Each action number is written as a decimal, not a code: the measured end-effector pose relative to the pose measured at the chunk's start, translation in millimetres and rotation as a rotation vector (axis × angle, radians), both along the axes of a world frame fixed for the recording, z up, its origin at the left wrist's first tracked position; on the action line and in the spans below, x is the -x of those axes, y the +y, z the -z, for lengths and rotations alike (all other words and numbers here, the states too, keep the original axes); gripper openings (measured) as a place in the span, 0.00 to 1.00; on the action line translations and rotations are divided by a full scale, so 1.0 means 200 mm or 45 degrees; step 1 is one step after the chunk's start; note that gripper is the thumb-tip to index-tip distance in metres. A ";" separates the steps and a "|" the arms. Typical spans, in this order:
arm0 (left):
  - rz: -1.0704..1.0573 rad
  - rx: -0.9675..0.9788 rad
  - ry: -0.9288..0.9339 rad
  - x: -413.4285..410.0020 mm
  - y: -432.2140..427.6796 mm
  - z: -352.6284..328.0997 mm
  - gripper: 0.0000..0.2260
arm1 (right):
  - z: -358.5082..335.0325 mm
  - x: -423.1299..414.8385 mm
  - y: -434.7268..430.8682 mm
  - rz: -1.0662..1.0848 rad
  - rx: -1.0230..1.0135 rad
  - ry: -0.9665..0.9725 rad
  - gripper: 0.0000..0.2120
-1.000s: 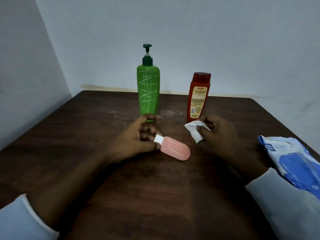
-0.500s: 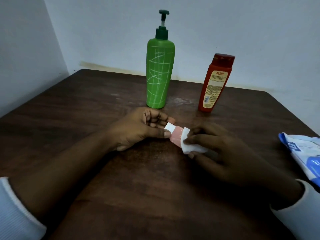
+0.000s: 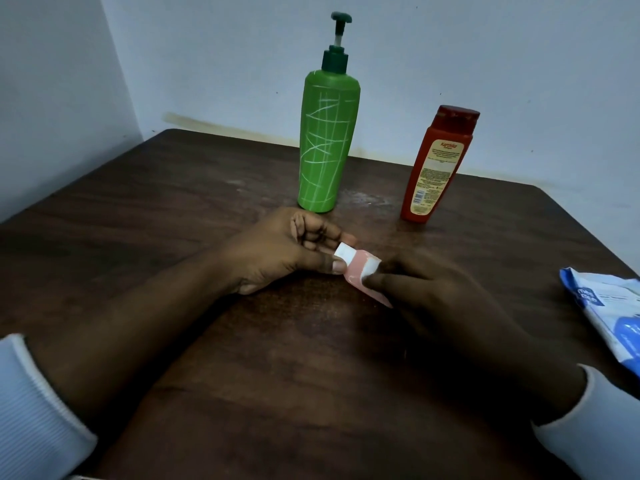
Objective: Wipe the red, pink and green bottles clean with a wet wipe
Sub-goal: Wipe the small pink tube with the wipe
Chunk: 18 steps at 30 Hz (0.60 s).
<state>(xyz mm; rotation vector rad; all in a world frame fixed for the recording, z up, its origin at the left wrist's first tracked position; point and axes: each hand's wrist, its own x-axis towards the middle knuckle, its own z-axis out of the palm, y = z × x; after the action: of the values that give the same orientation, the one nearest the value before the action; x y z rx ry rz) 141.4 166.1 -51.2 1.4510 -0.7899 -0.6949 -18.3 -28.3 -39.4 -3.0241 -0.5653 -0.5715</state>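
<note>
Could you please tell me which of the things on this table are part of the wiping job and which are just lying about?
Part of the job:
pink bottle, held by the left hand
wet wipe, pressed on it by the right hand
green bottle
red bottle

Lying about:
blue wipes pack, at the table's right edge

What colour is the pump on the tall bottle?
Dark green pump on the light green bottle, seen from the head view.
</note>
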 end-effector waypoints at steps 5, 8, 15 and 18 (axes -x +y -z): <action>-0.021 -0.013 -0.005 0.01 -0.01 0.00 0.18 | 0.00 -0.04 -0.04 0.096 -0.172 -0.016 0.14; -0.026 -0.027 0.005 0.01 -0.01 0.00 0.17 | 0.00 0.03 -0.02 0.010 -0.019 0.020 0.14; -0.026 -0.012 0.033 0.01 0.00 -0.01 0.16 | 0.00 -0.05 -0.03 0.087 -0.121 -0.055 0.13; 0.010 -0.029 0.059 0.01 0.01 -0.02 0.18 | 0.02 0.01 -0.01 0.068 -0.046 -0.073 0.15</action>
<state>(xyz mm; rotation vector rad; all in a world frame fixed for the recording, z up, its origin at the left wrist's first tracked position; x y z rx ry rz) 139.0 169.0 -47.6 1.4479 -0.7545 -0.7429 -20.7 -31.3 -44.3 -3.0055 -0.4716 -0.6655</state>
